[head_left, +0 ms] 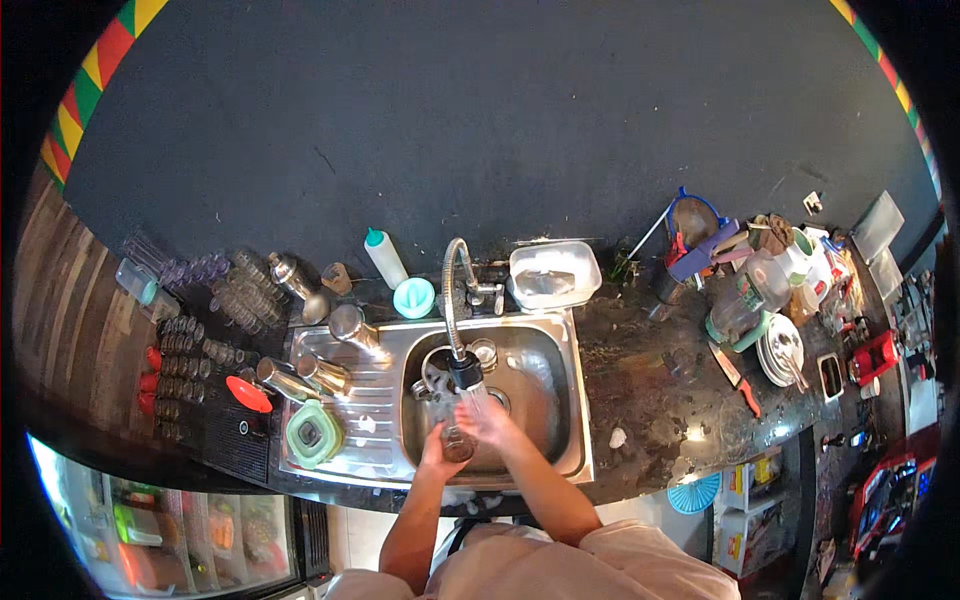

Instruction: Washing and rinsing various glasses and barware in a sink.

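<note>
Near the sink's (586, 425) front edge, my left hand (436, 456) grips a glass (459, 446), which running water could make slip; my right hand's (486, 421) hold, I can't tell.

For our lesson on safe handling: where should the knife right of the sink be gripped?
Probably by its orange handle, coming from the near side: the knife lies on the counter with that handle toward the front edge and its blade pointing away.
</note>
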